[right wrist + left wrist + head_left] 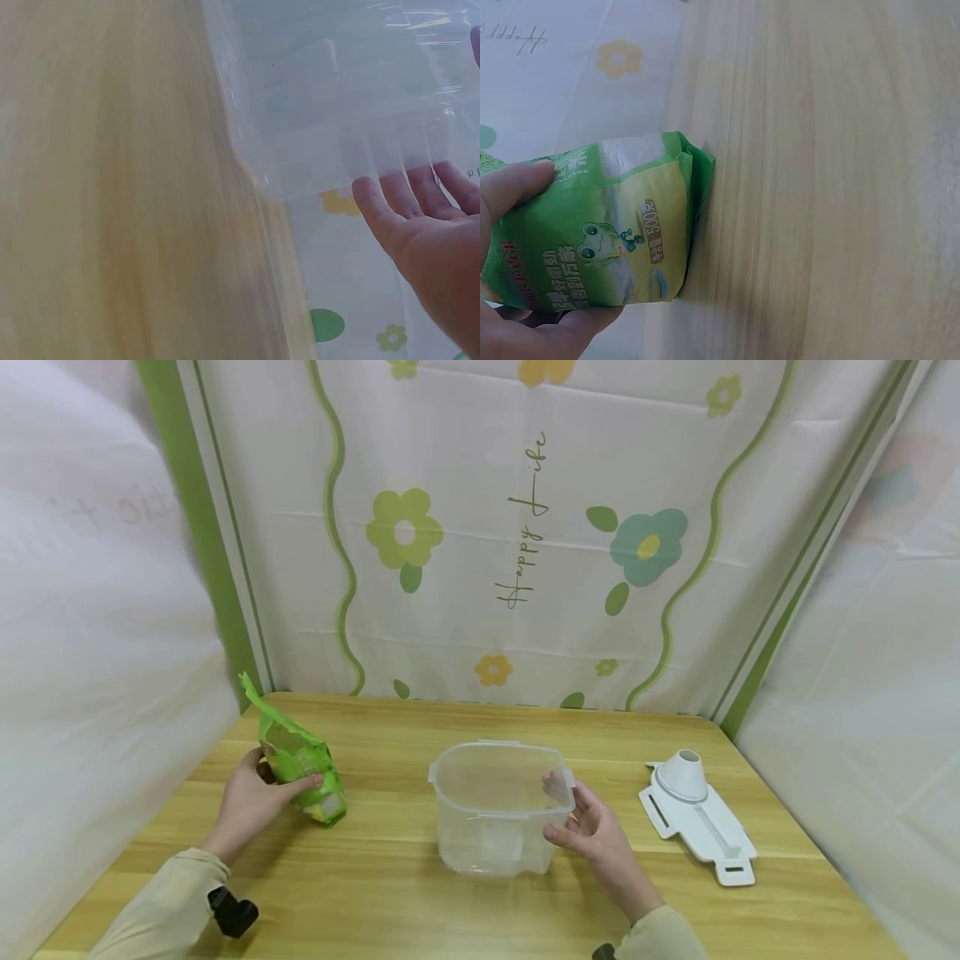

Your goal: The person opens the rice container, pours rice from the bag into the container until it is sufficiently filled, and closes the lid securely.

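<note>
My left hand grips a green plastic food bag at the table's left, thumb on the near side. The bag leans, its lower end near or on the tabletop and its torn upper end pointing up and left. A cartoon frog and a 500-gram mark show on the bag in the left wrist view; its contents are hidden. On the right, my right hand holds a clear plastic container by its right end, thumb in front and fingers round the side. The container is upright and has no lid on.
A white lid-like plastic piece with slotted tabs lies at the right of the wooden table. On it sits a white cone-shaped spout. Patterned curtains enclose the back and both sides.
</note>
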### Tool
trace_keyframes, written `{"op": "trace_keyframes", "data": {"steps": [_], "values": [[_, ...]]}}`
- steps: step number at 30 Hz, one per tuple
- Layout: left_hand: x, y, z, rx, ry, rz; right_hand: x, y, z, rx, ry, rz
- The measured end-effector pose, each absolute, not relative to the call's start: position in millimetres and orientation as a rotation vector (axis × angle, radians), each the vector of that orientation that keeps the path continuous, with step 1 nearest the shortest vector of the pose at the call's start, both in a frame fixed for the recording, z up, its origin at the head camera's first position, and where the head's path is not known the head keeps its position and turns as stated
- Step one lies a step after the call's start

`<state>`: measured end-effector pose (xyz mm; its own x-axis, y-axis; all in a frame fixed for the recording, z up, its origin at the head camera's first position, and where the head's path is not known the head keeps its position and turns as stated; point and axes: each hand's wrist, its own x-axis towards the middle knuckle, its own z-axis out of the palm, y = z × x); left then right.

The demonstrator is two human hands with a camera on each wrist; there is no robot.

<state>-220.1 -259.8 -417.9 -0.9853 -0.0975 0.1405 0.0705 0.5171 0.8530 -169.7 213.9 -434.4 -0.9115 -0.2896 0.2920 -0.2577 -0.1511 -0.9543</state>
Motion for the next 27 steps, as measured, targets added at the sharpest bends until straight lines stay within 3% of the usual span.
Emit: {"op": "trace_keyframes", "data": {"steps": [27], "values": [[-217.3, -258.9, -420.3, 0.107, -2.533, -1.552, -168.8, 213.4, -432.9, -0.641, 2.027, -2.282]]}}
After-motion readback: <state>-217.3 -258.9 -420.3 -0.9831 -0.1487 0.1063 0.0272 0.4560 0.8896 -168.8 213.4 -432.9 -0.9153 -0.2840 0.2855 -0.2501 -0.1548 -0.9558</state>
